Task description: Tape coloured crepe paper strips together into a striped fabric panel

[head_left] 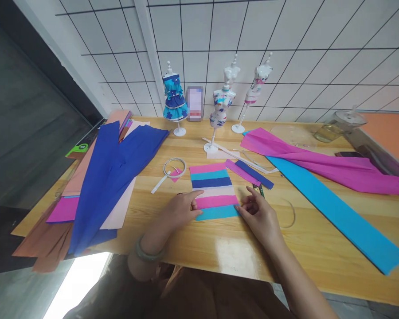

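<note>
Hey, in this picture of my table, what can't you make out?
All in the head view:
- The phone's screen: blurred into blocks.
- Striped piece: a bit of its left side is hidden by the left hand.
- Small dark item by the right hand: too small to identify.
- Orange panel: cut off by the right edge.

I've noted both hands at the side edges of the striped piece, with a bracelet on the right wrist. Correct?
Wrong side: the head view shows the bracelet on the left wrist. The left hand and right hand are at the striped piece's side edges.
</note>
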Demonstrator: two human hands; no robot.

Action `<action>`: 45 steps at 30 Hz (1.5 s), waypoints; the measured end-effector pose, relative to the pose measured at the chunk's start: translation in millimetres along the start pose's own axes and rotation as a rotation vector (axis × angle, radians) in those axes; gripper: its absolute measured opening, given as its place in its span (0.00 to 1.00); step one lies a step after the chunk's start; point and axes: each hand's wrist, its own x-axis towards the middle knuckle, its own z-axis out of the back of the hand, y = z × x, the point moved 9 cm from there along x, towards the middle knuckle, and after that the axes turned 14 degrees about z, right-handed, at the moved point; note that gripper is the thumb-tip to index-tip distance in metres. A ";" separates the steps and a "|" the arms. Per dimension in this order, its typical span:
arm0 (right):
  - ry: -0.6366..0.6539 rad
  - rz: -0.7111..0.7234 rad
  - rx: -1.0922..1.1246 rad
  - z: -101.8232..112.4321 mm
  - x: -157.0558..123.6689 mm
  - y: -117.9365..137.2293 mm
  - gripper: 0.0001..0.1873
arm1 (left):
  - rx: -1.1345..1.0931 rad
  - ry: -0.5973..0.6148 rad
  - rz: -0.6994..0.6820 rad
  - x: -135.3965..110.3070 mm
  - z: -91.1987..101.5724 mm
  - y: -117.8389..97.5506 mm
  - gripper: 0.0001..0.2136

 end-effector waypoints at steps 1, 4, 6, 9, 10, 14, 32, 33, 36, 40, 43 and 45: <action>-0.003 -0.003 0.000 0.2 -0.2 0.0 0.34 | -0.001 -0.002 0.001 -0.2 0.3 0.1 0.27; -0.007 -0.009 -0.007 0.1 -0.4 -0.9 0.34 | 0.003 -0.010 0.000 -1.6 2.3 -1.4 0.26; -0.003 -0.004 -0.013 -0.8 -0.2 -1.3 0.34 | 0.013 -0.005 -0.007 -2.6 2.9 -3.5 0.26; 0.005 0.007 -0.016 -2.4 0.4 -1.9 0.34 | 0.030 0.000 -0.007 -2.7 3.1 -4.8 0.26; 0.007 0.014 -0.021 -2.6 0.5 -2.1 0.33 | 0.033 -0.001 -0.006 -2.3 2.9 -4.6 0.27; -0.005 0.060 -0.084 -1.0 1.1 -2.9 0.32 | 0.030 -0.003 -0.009 -0.6 1.2 -2.3 0.27; -0.073 0.376 -0.109 8.9 -14.3 41.5 0.16 | -0.060 0.006 -0.020 -5.1 7.7 -6.7 0.24; -0.065 0.407 -0.126 8.4 -14.6 46.3 0.15 | -0.067 0.003 -0.021 -5.2 8.2 -6.5 0.24; 0.025 0.534 -0.169 -1.6 -15.2 63.6 0.14 | -0.078 -0.002 -0.019 -3.8 8.1 -4.2 0.24; 0.134 0.662 -0.189 -15.7 -17.8 79.5 0.14 | -0.067 -0.004 -0.023 -0.3 5.0 -0.6 0.23; 0.107 0.636 -0.205 -14.0 -16.3 75.8 0.13 | -0.062 -0.005 -0.024 1.0 3.6 1.3 0.23; 0.078 0.592 -0.219 -10.3 -14.6 68.9 0.14 | -0.055 -0.014 -0.017 1.1 3.7 2.3 0.23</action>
